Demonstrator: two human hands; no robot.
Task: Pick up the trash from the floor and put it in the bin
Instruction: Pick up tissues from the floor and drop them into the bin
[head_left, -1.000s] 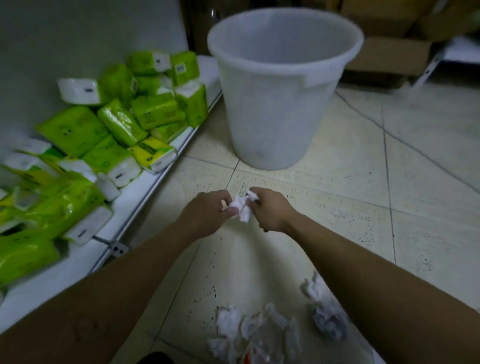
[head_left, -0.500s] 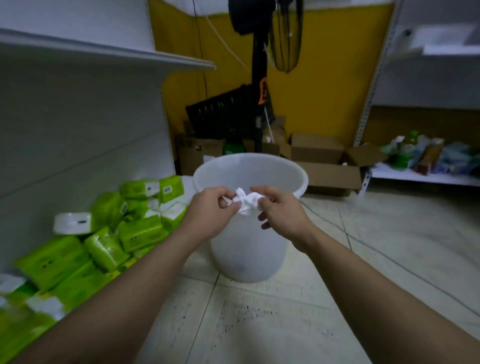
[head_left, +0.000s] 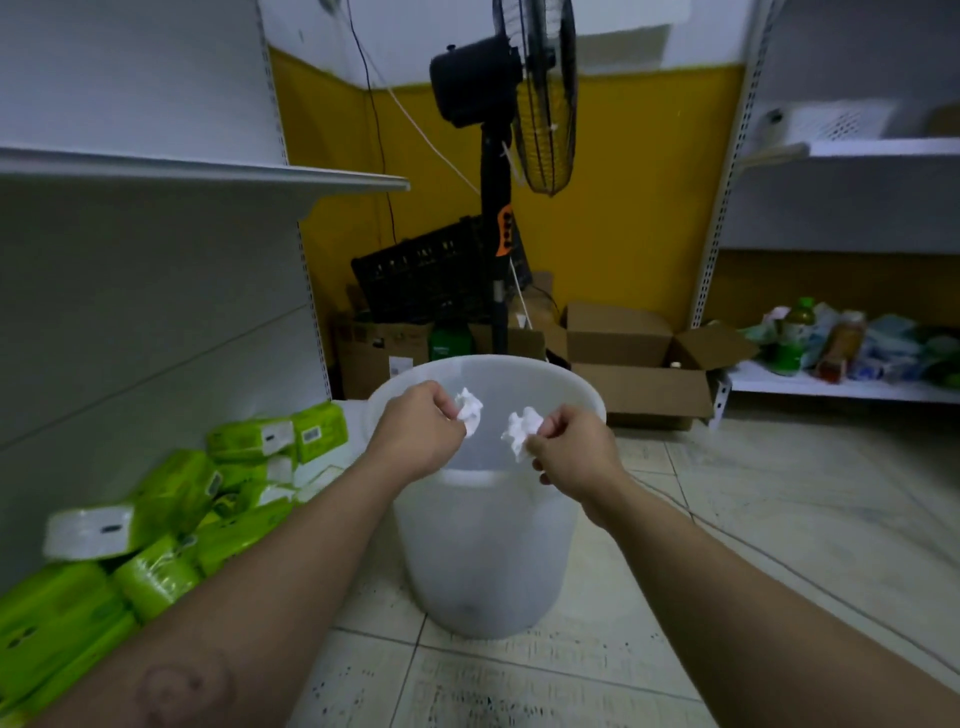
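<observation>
Half a second ago both hands were together on one white lump of paper in front of the bin. Now they have come apart, and each hand has its own piece.

At the far left, the green packs (head_left: 171, 499) lie in a heap against the shelf and play no part in this. Next is the left hand (head_left: 415, 434). Its fingers are curled, and the thumb and fingertips pinch the left piece of paper (head_left: 469, 409), which sticks out to the right of the knuckles. After a small gap comes the right piece of paper (head_left: 519, 434), a little lower. The right hand (head_left: 579, 452) pinches it in the same way, with the paper sticking out to the left.

Both pieces are crumpled lumps with no clear long axis. They show against the inside of the bin's mouth, above its near rim. The white bin (head_left: 483, 561) stands upright on the floor (head_left: 727, 519), directly below and just beyond the two hands.

The relation that matters is vertical: the bin opening lies under the fingers. I judge that opening the fingers is enough for both pieces to fall in, and neither hand is clearly nearer. The left piece seems a little further over the mouth. To the right, the cardboard boxes (head_left: 639, 374) are well apart from the bin.
</observation>
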